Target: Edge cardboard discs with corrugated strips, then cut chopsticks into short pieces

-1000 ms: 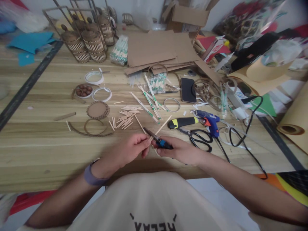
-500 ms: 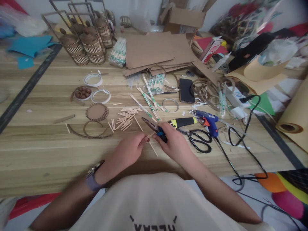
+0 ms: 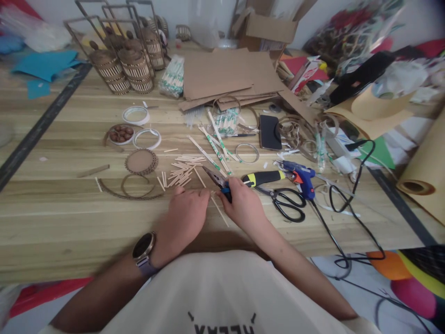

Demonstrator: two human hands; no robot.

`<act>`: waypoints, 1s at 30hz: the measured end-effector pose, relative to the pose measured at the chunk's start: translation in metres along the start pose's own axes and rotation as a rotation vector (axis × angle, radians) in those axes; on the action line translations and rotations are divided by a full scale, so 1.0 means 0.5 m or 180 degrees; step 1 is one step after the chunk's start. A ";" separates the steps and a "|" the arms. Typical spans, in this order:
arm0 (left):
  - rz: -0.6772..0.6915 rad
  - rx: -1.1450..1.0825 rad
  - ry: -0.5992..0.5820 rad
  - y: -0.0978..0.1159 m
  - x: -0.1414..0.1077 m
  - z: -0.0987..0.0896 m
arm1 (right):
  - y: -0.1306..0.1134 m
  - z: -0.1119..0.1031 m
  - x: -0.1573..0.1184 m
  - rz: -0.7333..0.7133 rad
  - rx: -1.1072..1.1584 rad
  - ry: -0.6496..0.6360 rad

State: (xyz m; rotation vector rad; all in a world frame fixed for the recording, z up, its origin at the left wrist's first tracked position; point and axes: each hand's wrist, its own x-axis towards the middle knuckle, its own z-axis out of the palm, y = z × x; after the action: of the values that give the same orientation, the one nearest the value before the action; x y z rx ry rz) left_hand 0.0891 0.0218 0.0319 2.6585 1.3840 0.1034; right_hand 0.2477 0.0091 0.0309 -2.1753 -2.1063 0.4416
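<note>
My right hand (image 3: 241, 199) grips a pair of pliers (image 3: 218, 180) by the dark blue handles, the jaws pointing up and to the left. Close beside it, my left hand (image 3: 189, 208) is closed with its back turned up and its fingers curled under. Whatever those fingers hold is hidden. A thin wooden stick (image 3: 219, 209) lies on the table between the hands, and another stick (image 3: 200, 177) lies just past the left hand. Short cut wooden sticks (image 3: 181, 172) form a loose pile beyond my left knuckles.
Right of the hands lie a yellow-black handled tool (image 3: 264, 178), black scissors (image 3: 288, 204) and a blue glue gun (image 3: 301, 176) with its cable. Farther back are a phone (image 3: 270, 132), paper-wrapped sticks (image 3: 212, 146), cardboard sheets (image 3: 219, 74), tape rolls (image 3: 135, 115) and lantern-like stick crafts (image 3: 135, 69).
My left hand has rolled over, back upward, and moved slightly apart from the right. The small stick that showed between the hands is out of sight. The pliers have shifted slightly left.
</note>
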 end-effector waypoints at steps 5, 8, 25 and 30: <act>-0.0063 0.0043 0.0036 0.000 0.003 0.001 | -0.005 0.001 0.005 0.0009 -0.0090 -0.0017; -0.0101 0.0054 -0.0001 -0.003 0.005 0.000 | -0.006 0.003 0.009 -0.0016 -0.0160 -0.0012; -0.0401 -0.1811 -0.0744 -0.066 0.015 -0.014 | 0.032 -0.032 0.036 -0.0606 0.1008 -0.0314; -0.0945 -0.3979 -0.0791 -0.083 0.018 0.007 | 0.049 -0.058 0.028 -0.1068 0.1778 -0.0433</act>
State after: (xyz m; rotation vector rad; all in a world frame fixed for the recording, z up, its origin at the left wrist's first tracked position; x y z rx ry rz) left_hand 0.0613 0.0525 0.0217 1.3761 1.0521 0.4191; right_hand 0.2792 0.0256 0.0505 -1.4930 -2.0291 1.0155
